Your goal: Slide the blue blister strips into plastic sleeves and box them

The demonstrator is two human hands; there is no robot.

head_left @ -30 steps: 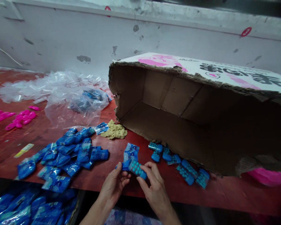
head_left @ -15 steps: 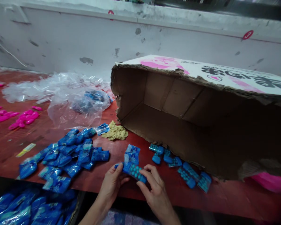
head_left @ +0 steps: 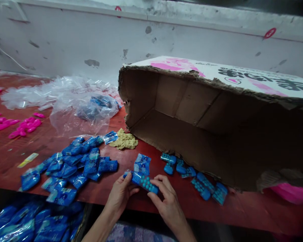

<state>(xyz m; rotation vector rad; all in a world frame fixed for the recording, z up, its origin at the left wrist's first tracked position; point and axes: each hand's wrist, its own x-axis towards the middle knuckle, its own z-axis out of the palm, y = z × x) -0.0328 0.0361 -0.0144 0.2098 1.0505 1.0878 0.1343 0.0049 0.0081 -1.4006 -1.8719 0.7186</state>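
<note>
At the table's front edge a small clear container of blue balls [head_left: 146,184] is tilted between my hands, its left part within or against a blue printed wrapper [head_left: 136,177]; I cannot tell which. My left hand [head_left: 121,191] pinches the wrapper's left end between thumb and fingers. Thumb and fingertips of my right hand [head_left: 166,196] close on the container's right end. Just behind lies a flat blue packet [head_left: 142,164]. To the right, several similar containers [head_left: 200,188] with blue caps lie along the box's torn edge.
A big cardboard box [head_left: 192,124] lies on its side, open toward me. Blue packets [head_left: 75,161] are heaped at left, with more below the table edge. Clear plastic bags [head_left: 63,97], a yellow-green crumpled lump [head_left: 125,139] and pink pieces [head_left: 26,126] lie farther back.
Both hands stay almost in place on the wrapper and container, the right fingers shifting slightly. The whole view has moved a little; nothing else has visibly changed.
</note>
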